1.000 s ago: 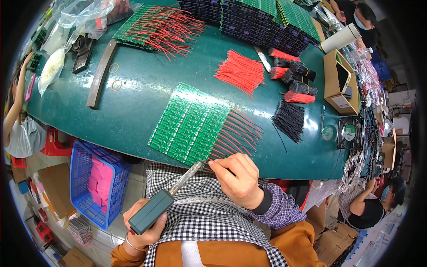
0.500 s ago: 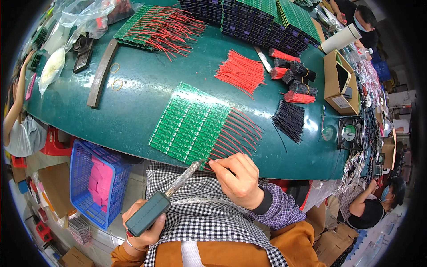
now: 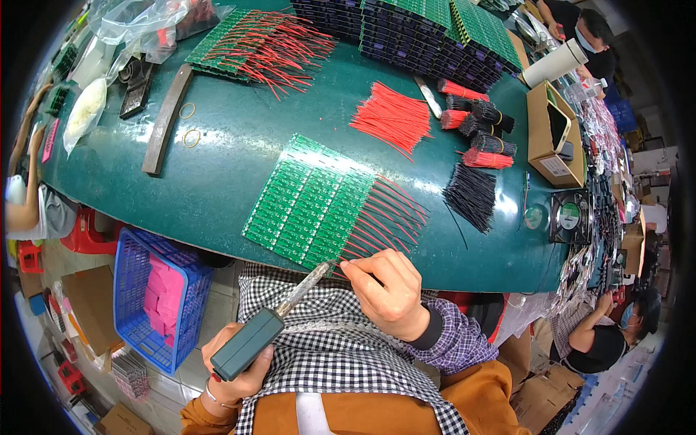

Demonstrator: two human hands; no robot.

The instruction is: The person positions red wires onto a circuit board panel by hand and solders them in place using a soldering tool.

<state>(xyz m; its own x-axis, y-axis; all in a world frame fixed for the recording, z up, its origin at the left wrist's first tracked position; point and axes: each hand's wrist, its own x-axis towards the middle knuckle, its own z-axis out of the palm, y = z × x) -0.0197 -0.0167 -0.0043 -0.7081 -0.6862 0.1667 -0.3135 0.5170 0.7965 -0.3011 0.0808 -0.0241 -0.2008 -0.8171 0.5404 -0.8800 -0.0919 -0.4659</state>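
In my left hand (image 3: 245, 368) is a soldering iron (image 3: 249, 344), its dark green handle in my closed fingers. The iron's metal tip meets the near right corner of a panel of green circuit boards (image 3: 304, 199). A row of red wires (image 3: 389, 217) sticks out from the panel's right edge. My right hand (image 3: 389, 291) rests by that same corner, thumb and forefinger pinched on a red wire whose end lies near the tip. Whether the tip touches the wire is too small to tell.
Loose red wires (image 3: 392, 117) and black wires (image 3: 470, 197) lie beyond the panel, near banded wire bundles (image 3: 493, 145). A metal bar (image 3: 167, 119) lies left. Stacked boards (image 3: 435, 43) stand at the back, and a cardboard box (image 3: 554, 138) at right. Other people work at both sides.
The soldering iron and my left hand have shifted slightly right. My right hand and the panel stay put. At the far left, another person's arms have moved.
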